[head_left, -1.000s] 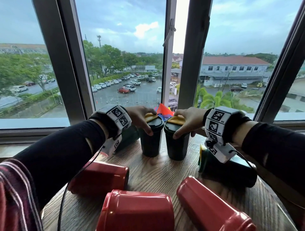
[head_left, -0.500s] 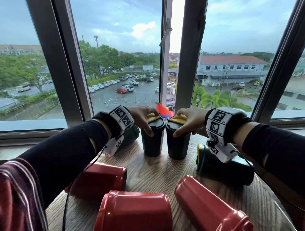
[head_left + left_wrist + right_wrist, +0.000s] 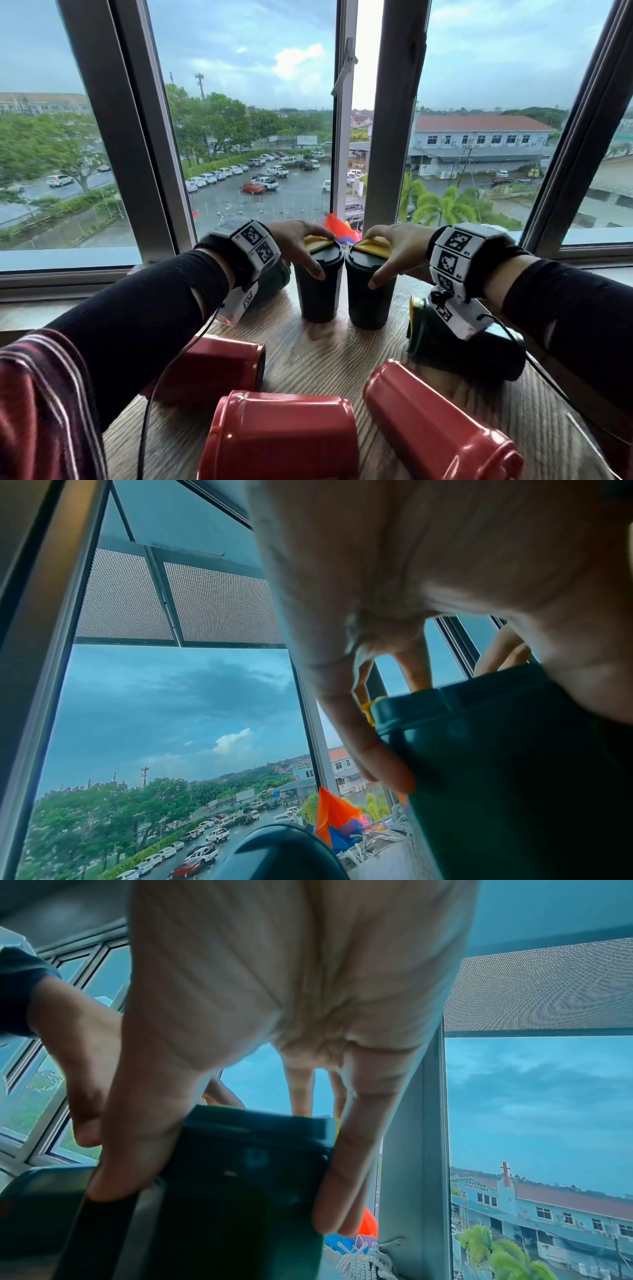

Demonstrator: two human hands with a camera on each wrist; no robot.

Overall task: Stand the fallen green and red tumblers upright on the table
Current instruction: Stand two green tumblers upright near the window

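Two dark green tumblers with yellow lid tabs stand upright side by side at the window. My left hand [image 3: 301,245] grips the lid of the left upright tumbler [image 3: 318,291] from above, and my right hand [image 3: 385,253] grips the lid of the right upright tumbler [image 3: 368,298]. In the wrist views, fingers [image 3: 373,753] curl over the left tumbler [image 3: 514,777] rim, and fingers [image 3: 346,1183] clasp the right tumbler [image 3: 240,1177]. A green tumbler [image 3: 459,349] lies fallen at right, another [image 3: 270,284] under my left wrist. Three red tumblers [image 3: 219,370] [image 3: 281,438] [image 3: 435,428] lie on their sides nearer me.
The round wooden table [image 3: 318,359] butts against a window sill [image 3: 68,274] with grey frames [image 3: 390,137]. Coloured flags [image 3: 337,228] show behind the upright tumblers. Cables run from both wrist units across the table.
Both hands and the two upright tumblers stay where they were. Only the head view has shifted slightly.
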